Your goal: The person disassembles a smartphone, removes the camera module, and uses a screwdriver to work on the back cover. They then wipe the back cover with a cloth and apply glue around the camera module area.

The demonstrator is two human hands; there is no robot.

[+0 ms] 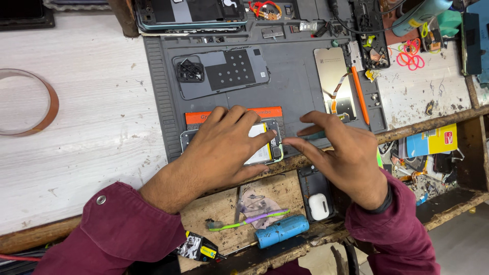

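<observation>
Nearest, the left hand lies flat, fingers spread, pressing the opened phone at the near edge of the grey work mat. The right hand, just right of the phone, pinches a teal tool. A back cover lies farther up the mat.

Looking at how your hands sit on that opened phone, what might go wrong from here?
The opened phone lies at the near edge of the grey mat, by the bench lip; a push from the left hand might slide it off onto the shelf below. The right hand pinches close to its exposed battery, which a slip could dent. The loose screen with its ribbon lies just behind and could get knocked.
</observation>
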